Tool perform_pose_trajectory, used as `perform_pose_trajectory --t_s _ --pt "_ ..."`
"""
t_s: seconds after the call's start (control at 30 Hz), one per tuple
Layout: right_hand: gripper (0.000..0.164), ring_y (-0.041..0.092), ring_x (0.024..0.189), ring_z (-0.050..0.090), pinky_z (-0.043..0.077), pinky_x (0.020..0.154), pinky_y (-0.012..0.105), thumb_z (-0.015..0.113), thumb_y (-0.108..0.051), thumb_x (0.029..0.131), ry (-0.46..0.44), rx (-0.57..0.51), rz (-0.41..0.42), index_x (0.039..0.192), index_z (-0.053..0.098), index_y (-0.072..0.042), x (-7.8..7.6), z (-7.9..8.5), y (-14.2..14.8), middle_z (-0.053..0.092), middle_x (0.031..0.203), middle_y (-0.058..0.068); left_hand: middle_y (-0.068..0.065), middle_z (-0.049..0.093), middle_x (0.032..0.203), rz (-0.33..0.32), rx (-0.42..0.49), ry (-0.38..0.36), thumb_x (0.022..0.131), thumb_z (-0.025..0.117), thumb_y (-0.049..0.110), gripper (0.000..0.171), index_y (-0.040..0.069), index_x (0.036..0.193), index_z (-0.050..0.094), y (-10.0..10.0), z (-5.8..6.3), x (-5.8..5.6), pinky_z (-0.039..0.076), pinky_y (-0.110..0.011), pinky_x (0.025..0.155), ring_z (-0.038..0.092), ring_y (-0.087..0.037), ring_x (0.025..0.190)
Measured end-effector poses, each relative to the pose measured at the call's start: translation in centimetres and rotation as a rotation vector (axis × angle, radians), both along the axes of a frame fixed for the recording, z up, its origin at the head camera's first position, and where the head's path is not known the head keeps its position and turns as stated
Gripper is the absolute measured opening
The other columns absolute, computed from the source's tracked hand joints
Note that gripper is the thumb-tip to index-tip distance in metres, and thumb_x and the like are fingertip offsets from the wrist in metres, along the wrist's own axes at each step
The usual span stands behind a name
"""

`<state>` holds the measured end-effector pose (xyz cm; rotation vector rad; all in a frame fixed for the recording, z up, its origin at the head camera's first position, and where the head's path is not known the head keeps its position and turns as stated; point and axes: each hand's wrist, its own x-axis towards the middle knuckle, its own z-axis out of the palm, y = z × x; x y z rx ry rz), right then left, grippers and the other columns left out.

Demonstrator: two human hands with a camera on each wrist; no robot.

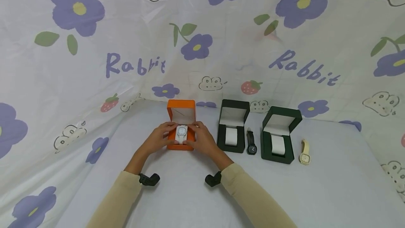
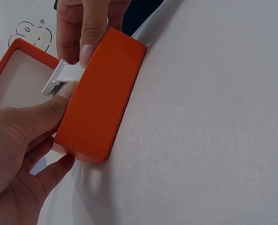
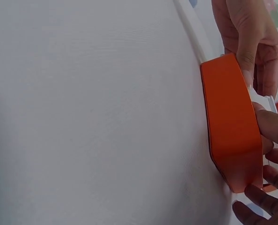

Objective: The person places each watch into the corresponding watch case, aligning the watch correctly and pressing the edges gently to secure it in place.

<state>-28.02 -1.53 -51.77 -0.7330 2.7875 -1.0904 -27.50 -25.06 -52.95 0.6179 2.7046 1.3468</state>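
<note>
A white watch (image 1: 181, 131) with a squarish face sits upright on the cushion inside an open orange watch box (image 1: 181, 147). From the left side, my left hand (image 1: 160, 137) holds the watch, thumb low by the strap and forefinger near its top. My right hand (image 1: 202, 138) does the same from the right. In the left wrist view the left thumb (image 2: 59, 101) presses by the white strap (image 2: 72, 72), while other fingers touch the box's side. The right wrist view has the right thumb (image 3: 270, 119) at the box's front rim. Part of the strap is hidden.
Right of the orange box stand an open black box (image 1: 231, 149) and an open dark green box (image 1: 277, 158), each with a white cushion. A black watch (image 1: 251, 145) lies between them, and a gold watch (image 1: 305, 156) lies farther right. A patterned cloth (image 1: 227, 66) hangs behind.
</note>
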Motion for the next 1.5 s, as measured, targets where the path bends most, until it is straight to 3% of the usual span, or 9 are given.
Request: perform_pose_trajectory --t_s 0.2,0.3,0.43,0.57,0.67,0.87,1.03,1.27,1.5 --pt "0.070 0.028 0.132 0.049 0.045 0.111 0.042 0.079 -0.036 0.090 0.009 -0.008 -0.027 0.147 0.053 -0.007 0.2 0.3 0.1 0.049 0.146 0.011 -0.018 0.044 0.154 -0.009 -0.007 0.008 0.087 0.081 0.016 0.072 0.004 0.150 0.049 -0.2 0.3 0.1 0.043 -0.054 0.110 0.039 -0.041 0.143" --pt "0.051 0.027 0.120 0.057 0.052 0.102 0.042 0.076 -0.028 0.093 0.063 -0.148 -0.102 0.137 0.063 -0.005 0.2 1.2 0.3 0.061 0.131 0.011 -0.015 0.044 0.155 0.020 0.032 0.011 0.087 0.082 0.018 0.073 0.006 0.151 0.049 -0.3 0.1 0.3 0.044 -0.052 0.109 0.040 -0.038 0.144" --pt "0.021 0.024 0.097 0.065 0.058 0.086 0.039 0.069 -0.014 0.098 0.187 -0.441 -0.242 0.115 0.072 -0.002 0.0 3.0 0.6 0.071 0.106 0.009 -0.013 0.046 0.155 0.092 0.124 0.024 0.085 0.084 0.020 0.076 0.007 0.151 0.049 -0.4 -0.4 1.0 0.047 -0.053 0.106 0.041 -0.036 0.143" --pt "0.022 0.026 0.100 0.066 0.058 0.087 0.042 0.065 -0.011 0.100 0.224 -0.569 -0.274 0.118 0.069 0.000 -0.6 4.8 0.7 0.070 0.111 0.010 -0.014 0.046 0.154 0.171 0.196 0.027 0.082 0.086 0.022 0.085 0.009 0.154 0.044 -0.3 -0.7 1.7 0.049 -0.053 0.103 0.044 -0.036 0.141" --pt "0.037 0.031 0.116 0.060 0.054 0.097 0.047 0.064 -0.015 0.101 0.159 -0.539 -0.220 0.136 0.060 -0.004 -1.2 5.7 0.7 0.063 0.131 0.011 -0.015 0.046 0.155 0.206 0.198 -0.005 0.080 0.088 0.026 0.093 0.011 0.157 0.038 -0.1 -0.7 2.1 0.050 -0.050 0.103 0.045 -0.036 0.140" --pt "0.064 0.029 0.144 0.040 0.044 0.112 0.048 0.061 -0.032 0.104 -0.051 -0.433 -0.110 0.159 0.034 -0.016 -2.0 6.4 0.9 0.035 0.162 0.006 -0.016 0.043 0.156 0.178 0.094 -0.075 0.080 0.089 0.033 0.101 0.006 0.159 0.031 -0.1 -0.9 2.6 0.044 -0.049 0.110 0.044 -0.037 0.142" --pt "0.072 0.030 0.149 0.033 0.038 0.117 0.046 0.058 -0.044 0.103 -0.172 -0.438 -0.066 0.163 0.025 -0.021 -2.4 6.3 1.0 0.026 0.167 0.004 -0.014 0.041 0.158 0.190 0.101 -0.123 0.081 0.088 0.028 0.096 0.005 0.157 0.033 -0.1 -1.2 2.6 0.044 -0.044 0.110 0.047 -0.035 0.140" --pt "0.078 0.023 0.151 0.029 0.030 0.121 0.036 0.058 -0.042 0.103 -0.230 -0.465 0.009 0.164 0.016 -0.016 -2.3 6.1 0.9 0.018 0.169 0.002 -0.014 0.040 0.158 0.233 0.125 -0.177 0.080 0.089 0.023 0.094 0.004 0.156 0.036 0.1 -1.0 2.5 0.047 -0.038 0.105 0.049 -0.032 0.138" --pt "0.068 0.023 0.148 0.034 0.031 0.121 0.036 0.058 -0.045 0.103 -0.255 -0.457 -0.024 0.156 0.031 -0.012 -2.4 5.8 1.0 0.035 0.160 0.009 -0.016 0.042 0.156 0.254 0.134 -0.189 0.079 0.089 0.017 0.091 0.001 0.154 0.040 0.6 -0.4 2.6 0.049 -0.039 0.104 0.051 -0.034 0.135"
